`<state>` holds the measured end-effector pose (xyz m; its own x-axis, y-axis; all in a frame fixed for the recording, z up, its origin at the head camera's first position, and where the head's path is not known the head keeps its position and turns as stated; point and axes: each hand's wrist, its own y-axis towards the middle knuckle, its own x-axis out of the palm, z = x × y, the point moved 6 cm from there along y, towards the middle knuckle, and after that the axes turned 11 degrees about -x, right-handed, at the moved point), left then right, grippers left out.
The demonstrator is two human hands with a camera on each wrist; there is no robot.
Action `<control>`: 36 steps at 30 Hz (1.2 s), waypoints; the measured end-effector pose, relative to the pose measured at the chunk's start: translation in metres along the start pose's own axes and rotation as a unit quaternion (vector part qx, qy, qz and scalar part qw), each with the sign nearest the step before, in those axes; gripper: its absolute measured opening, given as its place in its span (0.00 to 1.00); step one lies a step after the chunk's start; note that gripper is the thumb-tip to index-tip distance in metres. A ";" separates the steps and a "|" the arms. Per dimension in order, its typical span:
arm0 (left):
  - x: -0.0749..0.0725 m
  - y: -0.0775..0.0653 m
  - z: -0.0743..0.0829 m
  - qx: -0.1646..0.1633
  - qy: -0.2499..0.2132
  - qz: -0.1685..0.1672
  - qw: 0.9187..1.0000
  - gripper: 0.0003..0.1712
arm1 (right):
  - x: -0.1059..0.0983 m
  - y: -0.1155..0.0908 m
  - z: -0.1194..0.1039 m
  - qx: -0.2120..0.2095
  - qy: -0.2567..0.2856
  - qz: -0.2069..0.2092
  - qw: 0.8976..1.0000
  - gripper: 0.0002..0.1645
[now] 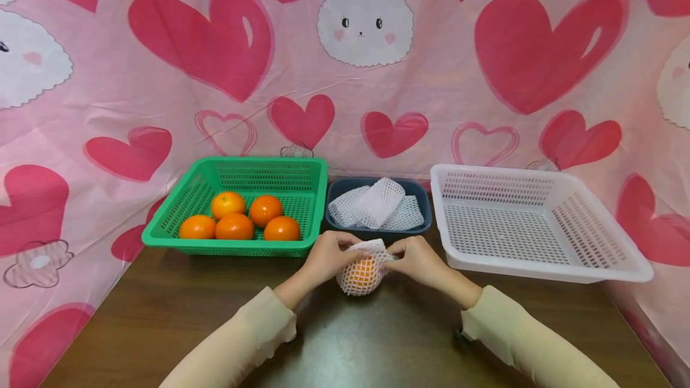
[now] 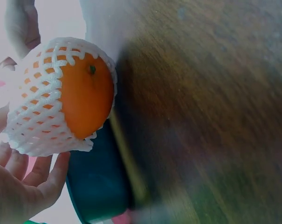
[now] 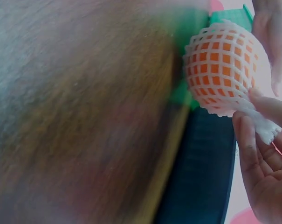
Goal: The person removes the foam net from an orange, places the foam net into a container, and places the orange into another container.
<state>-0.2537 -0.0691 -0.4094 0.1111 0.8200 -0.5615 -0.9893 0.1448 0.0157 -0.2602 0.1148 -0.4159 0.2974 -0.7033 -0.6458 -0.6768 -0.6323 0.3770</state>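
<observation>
An orange (image 1: 362, 274) sits inside a white foam net sleeve (image 1: 372, 245) over the front middle of the table. On its left side my left hand (image 1: 330, 254) holds the sleeve between thumb and fingers. My right hand (image 1: 417, 261) pinches a gathered, twisted end of the sleeve, plain in the right wrist view at the net's tail (image 3: 264, 128). From the left wrist view, the net's mouth gapes and bares part of the orange (image 2: 87, 95) with its small green stem spot. The mesh covers the side seen from the right wrist.
At the back left, a green basket (image 1: 232, 247) holds several oranges (image 1: 234, 226). Behind the hands, a dark blue bin (image 1: 426, 205) contains several white foam nets (image 1: 380, 202). A white basket (image 1: 501, 232) stands at the back right. Heart-patterned cloth (image 1: 372, 85) hangs behind the wooden table (image 1: 372, 352).
</observation>
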 end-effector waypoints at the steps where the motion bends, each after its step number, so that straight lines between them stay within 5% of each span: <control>1: -0.001 0.000 0.000 0.002 -0.001 0.001 1.000 0.10 | 0.000 0.001 -0.001 -0.005 0.001 -0.002 1.000 0.04; 7: -0.003 -0.001 -0.003 0.008 -0.009 -0.003 1.000 0.09 | 0.002 0.003 0.004 0.048 0.046 0.013 0.998 0.09; 14: -0.002 -0.004 -0.012 -0.004 -0.002 -0.024 1.000 0.15 | 0.023 -0.005 0.019 0.118 0.227 0.019 0.966 0.34; 17: 0.001 -0.005 -0.016 -0.026 0.000 -0.063 0.998 0.22 | 0.032 -0.008 0.022 0.111 0.220 -0.005 0.969 0.35; 22: 0.007 -0.005 -0.021 -0.047 0.000 -0.119 0.992 0.29 | 0.037 -0.008 0.025 0.111 0.232 0.014 0.966 0.27; 36: 0.001 -0.006 -0.015 -0.021 -0.059 -0.030 0.998 0.16 | 0.019 -0.009 0.021 0.133 0.074 0.083 0.985 0.12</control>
<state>-0.2492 -0.0775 -0.4227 0.1776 0.8702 -0.4596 -0.9834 0.1742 -0.0503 -0.2625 0.1141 -0.4457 0.2493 -0.8420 -0.4784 -0.8711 -0.4108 0.2691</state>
